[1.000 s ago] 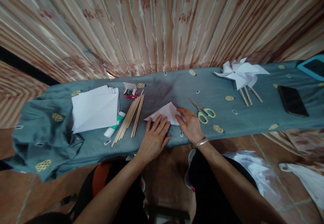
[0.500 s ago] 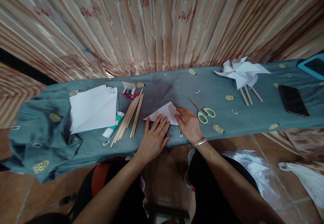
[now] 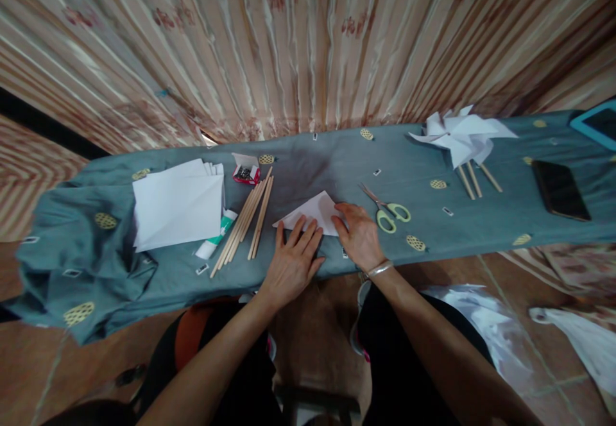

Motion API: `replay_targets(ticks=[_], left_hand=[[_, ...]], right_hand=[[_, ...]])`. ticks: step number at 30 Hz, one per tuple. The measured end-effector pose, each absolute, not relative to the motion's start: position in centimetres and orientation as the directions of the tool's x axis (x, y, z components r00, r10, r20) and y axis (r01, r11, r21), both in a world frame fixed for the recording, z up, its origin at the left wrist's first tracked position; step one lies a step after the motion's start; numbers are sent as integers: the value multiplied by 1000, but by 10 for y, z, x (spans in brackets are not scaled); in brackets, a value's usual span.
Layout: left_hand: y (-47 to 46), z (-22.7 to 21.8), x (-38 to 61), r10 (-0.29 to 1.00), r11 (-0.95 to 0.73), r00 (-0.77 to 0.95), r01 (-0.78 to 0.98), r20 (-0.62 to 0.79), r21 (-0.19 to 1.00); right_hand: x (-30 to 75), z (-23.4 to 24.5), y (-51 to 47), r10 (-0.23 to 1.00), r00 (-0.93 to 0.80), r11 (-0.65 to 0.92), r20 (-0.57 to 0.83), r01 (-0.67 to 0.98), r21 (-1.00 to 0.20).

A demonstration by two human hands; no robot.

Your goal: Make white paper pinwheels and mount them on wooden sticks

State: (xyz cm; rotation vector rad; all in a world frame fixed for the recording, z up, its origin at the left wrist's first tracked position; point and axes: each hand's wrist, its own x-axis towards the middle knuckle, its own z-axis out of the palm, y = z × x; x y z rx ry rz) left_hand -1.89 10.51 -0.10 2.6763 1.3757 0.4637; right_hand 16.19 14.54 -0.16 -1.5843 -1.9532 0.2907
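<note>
Scissors [image 3: 387,210], wooden sticks [image 3: 245,219], a paper stack [image 3: 178,204], pinwheels [image 3: 462,137] (three handles showing) and a phone [image 3: 561,190].

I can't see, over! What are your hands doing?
Left hand, right hand: open, on paper. Paper folded, on cloth. Scissors beside right hand, apart.

Over the last 1 second, little has moved. The left hand [image 3: 291,260] has slid a touch toward the left tip of the folded paper [image 3: 317,211], with its fingers now spread slightly wider across the near edge. The head camera has also turned a little. As a result, the pinwheels [image 3: 462,136] and the phone [image 3: 561,190] sit slightly further right and higher in view, and the sheet stack [image 3: 178,206] sits slightly further left.
</note>
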Motion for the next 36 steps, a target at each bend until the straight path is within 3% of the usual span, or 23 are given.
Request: replay_targets(ticks=[6,20,36], left_hand=[[105,0,-19,811,-584,552,786,196,205],[105,4,-20,817,-576,556,793,149,200],[106,4,-20,814,-580,562,789,146,204]], right_hand=[[161,3,149,948,-109,248,299,842,-479],[163,16,172,985,118,-13,129,786,-619],[163,12,177,982,125,-12,140,786,-618]])
